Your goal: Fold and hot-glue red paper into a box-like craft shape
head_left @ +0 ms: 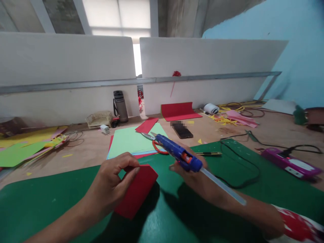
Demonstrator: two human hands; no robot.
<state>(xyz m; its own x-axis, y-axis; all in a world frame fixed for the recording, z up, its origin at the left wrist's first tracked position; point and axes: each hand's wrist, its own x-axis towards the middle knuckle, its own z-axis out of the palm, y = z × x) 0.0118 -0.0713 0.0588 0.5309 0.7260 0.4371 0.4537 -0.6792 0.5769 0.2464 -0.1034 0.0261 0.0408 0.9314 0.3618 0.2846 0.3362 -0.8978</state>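
My left hand (113, 182) pinches the upper edge of a folded red paper piece (139, 192) between thumb and fingers, tilted above the green mat (63, 189). In my right hand (192, 179) is a blue glue gun (179, 152), its nozzle pointing up and to the left. A clear glue stick (222, 187) juts out of the gun's back end. The gun is apart from the red paper. Behind the nozzle lie scissors with orange handles (160, 148), partly hidden by the gun.
Light green paper sheets (129, 141) with a red strip (146, 125) on top lie beyond the mat. Further off are a phone (183, 131), a dark bottle (120, 107) and folded red paper (178, 111). A black cord (253, 168) and a purple power strip (291, 163) are at right.
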